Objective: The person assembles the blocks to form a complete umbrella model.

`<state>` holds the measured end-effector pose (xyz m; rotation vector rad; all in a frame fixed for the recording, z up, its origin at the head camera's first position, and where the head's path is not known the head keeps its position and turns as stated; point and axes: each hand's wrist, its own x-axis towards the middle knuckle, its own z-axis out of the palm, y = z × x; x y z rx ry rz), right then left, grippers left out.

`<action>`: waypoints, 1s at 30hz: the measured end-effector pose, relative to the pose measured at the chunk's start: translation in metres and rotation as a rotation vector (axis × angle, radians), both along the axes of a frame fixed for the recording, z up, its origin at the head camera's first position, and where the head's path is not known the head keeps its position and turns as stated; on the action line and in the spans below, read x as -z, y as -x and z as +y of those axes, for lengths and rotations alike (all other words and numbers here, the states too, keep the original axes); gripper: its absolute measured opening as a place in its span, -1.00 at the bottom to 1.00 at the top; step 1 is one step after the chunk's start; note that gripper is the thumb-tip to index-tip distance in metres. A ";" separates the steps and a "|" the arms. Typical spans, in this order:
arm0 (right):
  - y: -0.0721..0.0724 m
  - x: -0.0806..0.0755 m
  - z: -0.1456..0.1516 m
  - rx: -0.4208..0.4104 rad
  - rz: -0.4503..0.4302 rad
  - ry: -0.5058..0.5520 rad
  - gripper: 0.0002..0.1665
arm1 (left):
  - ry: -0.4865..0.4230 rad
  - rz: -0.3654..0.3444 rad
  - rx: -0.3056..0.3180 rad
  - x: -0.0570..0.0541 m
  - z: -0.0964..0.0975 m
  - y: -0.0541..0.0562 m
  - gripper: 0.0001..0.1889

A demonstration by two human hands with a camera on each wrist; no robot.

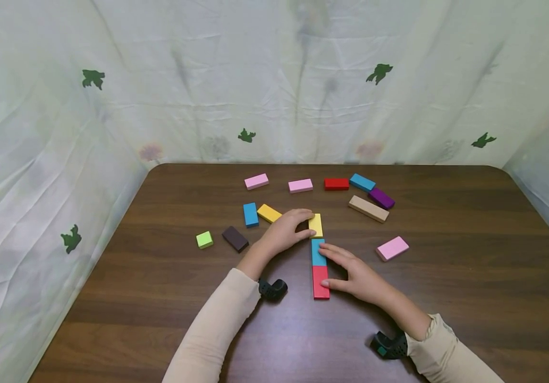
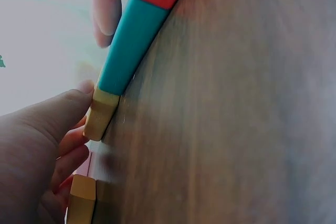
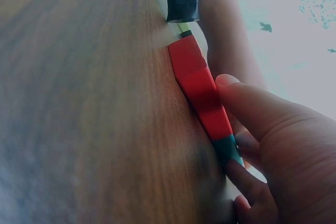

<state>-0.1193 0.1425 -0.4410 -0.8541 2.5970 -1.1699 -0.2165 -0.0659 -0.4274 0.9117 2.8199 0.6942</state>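
Three blocks lie end to end in a straight row on the table: a yellow block (image 1: pixel 317 226) at the far end, a blue block (image 1: pixel 318 258) in the middle and a red block (image 1: pixel 320 282) nearest the person. My left hand (image 1: pixel 286 230) holds the yellow block from its left side, index finger at the far corner and thumb near the blue joint. On the row's right side, my right hand (image 1: pixel 357 277) is spread, its thumb touching the red block's edge and its fingertips at the blue block. The left wrist view shows the yellow block (image 2: pixel 102 114) flush against the blue one.
Left of the row lie another yellow block (image 1: pixel 268 213), a blue block (image 1: pixel 251 215), a dark block (image 1: pixel 235 239) and a small green block (image 1: pixel 204 240). Pink, red, blue, purple and beige blocks (image 1: pixel 369 208) lie farther back. One pink block (image 1: pixel 392 248) sits to the right.
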 end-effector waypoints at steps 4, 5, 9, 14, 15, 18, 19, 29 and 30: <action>0.000 0.001 0.000 0.000 -0.001 0.002 -0.15 | -0.002 0.003 0.009 0.002 0.001 -0.002 -0.45; 0.000 0.001 0.000 0.001 -0.002 0.002 -0.15 | -0.001 0.003 0.008 0.002 0.001 -0.002 -0.45; -0.001 0.001 0.000 0.004 -0.004 0.004 -0.15 | -0.007 0.005 0.007 0.002 0.001 -0.003 -0.45; 0.000 0.001 0.000 0.006 0.004 0.007 -0.15 | -0.021 0.014 0.015 0.002 0.001 -0.003 -0.46; 0.000 0.001 0.000 0.006 0.006 0.008 -0.15 | -0.024 0.015 0.016 0.002 0.001 -0.004 -0.46; 0.000 0.001 0.000 0.006 0.009 0.010 -0.15 | -0.030 0.018 0.023 0.002 0.001 -0.004 -0.46; 0.000 0.001 0.000 0.006 0.007 0.010 -0.15 | -0.031 0.018 0.023 0.002 0.001 -0.004 -0.46; 0.002 0.002 -0.001 0.024 0.001 0.017 -0.20 | -0.044 0.020 0.029 0.001 0.000 -0.003 -0.47; 0.002 0.002 -0.001 0.030 -0.005 0.017 -0.19 | -0.045 0.018 0.027 0.002 0.000 -0.003 -0.47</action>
